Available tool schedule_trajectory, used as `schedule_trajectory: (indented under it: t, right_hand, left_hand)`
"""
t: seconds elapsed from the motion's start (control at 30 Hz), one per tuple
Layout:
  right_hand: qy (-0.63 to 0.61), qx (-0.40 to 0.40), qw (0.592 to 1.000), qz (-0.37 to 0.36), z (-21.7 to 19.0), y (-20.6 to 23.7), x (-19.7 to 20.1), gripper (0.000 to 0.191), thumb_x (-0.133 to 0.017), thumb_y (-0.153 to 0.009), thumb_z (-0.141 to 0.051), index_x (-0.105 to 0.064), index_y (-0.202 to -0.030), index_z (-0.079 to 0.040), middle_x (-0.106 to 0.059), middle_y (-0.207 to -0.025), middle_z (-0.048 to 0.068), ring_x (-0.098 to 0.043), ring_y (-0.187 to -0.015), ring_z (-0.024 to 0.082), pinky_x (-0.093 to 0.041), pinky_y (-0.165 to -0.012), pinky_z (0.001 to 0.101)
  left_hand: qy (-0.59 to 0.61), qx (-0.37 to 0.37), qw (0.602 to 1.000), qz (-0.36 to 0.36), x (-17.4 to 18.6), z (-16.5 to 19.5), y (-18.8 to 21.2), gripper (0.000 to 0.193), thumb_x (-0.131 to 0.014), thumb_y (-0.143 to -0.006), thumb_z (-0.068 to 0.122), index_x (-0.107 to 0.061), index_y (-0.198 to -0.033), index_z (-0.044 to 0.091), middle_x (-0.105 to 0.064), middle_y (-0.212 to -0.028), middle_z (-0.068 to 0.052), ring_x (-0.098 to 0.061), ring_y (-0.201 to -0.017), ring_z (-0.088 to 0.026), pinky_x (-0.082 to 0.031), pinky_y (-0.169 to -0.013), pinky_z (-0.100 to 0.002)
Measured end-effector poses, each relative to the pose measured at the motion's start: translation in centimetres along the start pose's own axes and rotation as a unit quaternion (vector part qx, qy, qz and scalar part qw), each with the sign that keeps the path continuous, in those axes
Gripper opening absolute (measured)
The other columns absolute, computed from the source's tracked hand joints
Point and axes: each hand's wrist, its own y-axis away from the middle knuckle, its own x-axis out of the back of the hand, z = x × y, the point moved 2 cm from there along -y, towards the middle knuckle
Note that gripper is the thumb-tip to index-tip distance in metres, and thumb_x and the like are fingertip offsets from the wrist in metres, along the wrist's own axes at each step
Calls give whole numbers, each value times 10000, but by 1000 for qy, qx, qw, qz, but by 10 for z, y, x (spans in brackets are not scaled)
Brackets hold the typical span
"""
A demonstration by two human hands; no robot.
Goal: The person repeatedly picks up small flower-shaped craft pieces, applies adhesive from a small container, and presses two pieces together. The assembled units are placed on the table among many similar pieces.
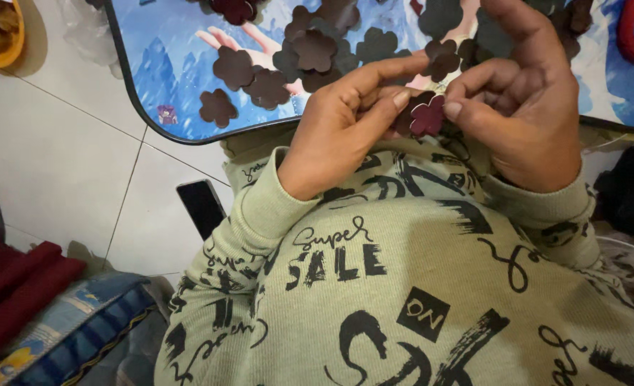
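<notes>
A: Flower cutout [428, 115], dark maroon, pinched at the edge between thumb and forefinger of the right hand [524, 107], with the left hand [345, 121] closing on the other side. Held above the lap, just off the near rim of the surface [167, 129]. A second dark piece sits directly behind it, touching; cannot tell whether stuck or merely stacked.

B: Noted. Grip status per hand?

A: Right: clamped on the cutout by fingertips only. Left: thumb and index extended to the cutout's left edge, touching the stack; remaining fingers curled.

B: Likely failure modes?

A: Judged, not observed:
1. Slip from the pinch. Thin, flat piece, small contact area; a drop would land in the folds of the green printed sweatshirt [403, 286] or on the tiled floor [60, 164].
2. Tearing or creasing a petal if the two layers cling and get pulled apart at an angle.
3. Picking up two pieces as one; same colour, hard to tell apart.

B: Anything nearby at risk?

A: Pile of loose cutouts [310, 53] on the surface, near the hands; a sleeve or wrist brushing past could scatter them off the rim. Dark phone [201, 206] on the floor beside the left elbow, well apart from the pinch.
</notes>
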Motion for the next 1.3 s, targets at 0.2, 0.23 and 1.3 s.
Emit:
schedule_trajectory:
  t: [0.2, 0.23, 1.3]
  right_hand:
    - [1, -3, 1000, 13, 4, 1, -6, 775, -678, -965, 159, -323, -1640, 26, -465, -1535, 122, -676, -975, 112, -584, -844, 208]
    - [1, 4, 1000, 13, 4, 1, -7, 783, -675, -964, 157, -323, -1651, 24, -449, -1563, 110, -678, -980, 112, -589, -854, 208]
    - [94, 44, 994, -20, 13, 0, -17, 740, -665, -1022, 155, -283, -1633, -11, -616, -1282, 127, -680, -961, 118, -613, -867, 231]
  left_hand:
    - [35, -6, 999, 0, 4, -10, 2, 381, -551, -1163, 128, -541, -1540, 80, -737, -1197, -17, -686, -1060, -49, -612, -923, -232]
    - [48, 0, 999, 0, 5, -11, 2, 384, -548, -1159, 129, -534, -1540, 81, -735, -1216, -16, -687, -1086, -54, -611, -931, -232]
    - [125, -32, 991, 20, 10, -25, 3, 554, -704, -1028, -51, -469, -1527, 8, -729, -1249, -150, -734, -1134, -173, -618, -1031, -294]
